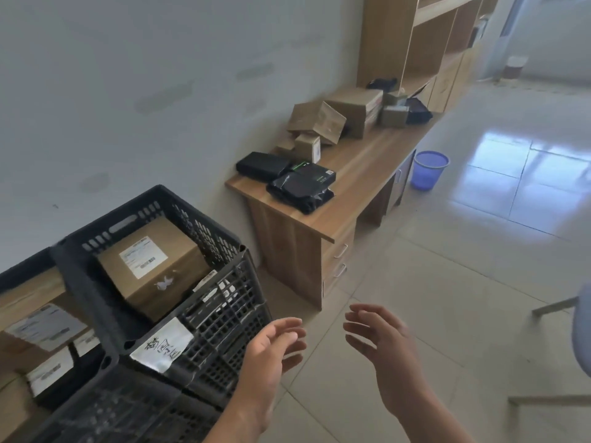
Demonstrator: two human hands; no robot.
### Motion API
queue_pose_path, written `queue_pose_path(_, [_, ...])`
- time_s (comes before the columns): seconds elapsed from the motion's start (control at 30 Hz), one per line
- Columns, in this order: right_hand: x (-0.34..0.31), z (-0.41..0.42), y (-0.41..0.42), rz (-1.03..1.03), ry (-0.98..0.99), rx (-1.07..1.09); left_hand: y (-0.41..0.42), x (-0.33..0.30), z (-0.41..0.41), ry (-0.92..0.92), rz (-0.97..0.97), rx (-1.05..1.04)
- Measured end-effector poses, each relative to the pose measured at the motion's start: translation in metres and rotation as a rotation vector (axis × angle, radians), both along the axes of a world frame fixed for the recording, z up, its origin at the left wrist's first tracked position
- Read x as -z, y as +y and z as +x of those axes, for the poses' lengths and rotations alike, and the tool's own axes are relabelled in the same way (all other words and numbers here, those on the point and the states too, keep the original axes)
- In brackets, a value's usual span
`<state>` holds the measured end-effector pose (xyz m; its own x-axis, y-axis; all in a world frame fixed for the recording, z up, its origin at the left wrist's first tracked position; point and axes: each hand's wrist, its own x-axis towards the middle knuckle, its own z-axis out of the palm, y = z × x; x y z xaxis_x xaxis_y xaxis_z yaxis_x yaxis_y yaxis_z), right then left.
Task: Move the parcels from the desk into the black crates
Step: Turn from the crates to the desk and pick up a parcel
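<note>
Desk (361, 174): far right, bearing parcels (332, 118).
Crate (204, 318): near left, boxed, apparently stacked.
Your left hand (271, 346), right hand (380, 340): fingers relaxed, empty.

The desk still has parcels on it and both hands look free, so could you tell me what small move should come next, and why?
Probably reach forward to the black plastic-wrapped parcel at the desk's near end. Both the left hand and right hand are open and hold nothing, that parcel lies closest, and the upper black crate holds only a cardboard box with room beside it.
</note>
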<state>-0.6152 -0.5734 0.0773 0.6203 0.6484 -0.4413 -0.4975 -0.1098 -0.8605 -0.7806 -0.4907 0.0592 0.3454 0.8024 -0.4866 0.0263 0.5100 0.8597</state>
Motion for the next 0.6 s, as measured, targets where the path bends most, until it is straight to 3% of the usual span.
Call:
queue_pose_path(0.33, [0.028,0.107,0.044,-0.076,0.088,0.076,0.073,0.009,0.112,0.064,-0.008,0.048])
queue_pose_path(0.6, [0.018,0.231,0.139,-0.13,0.012,0.165,0.201,0.003,0.244,0.05,0.063,0.156])
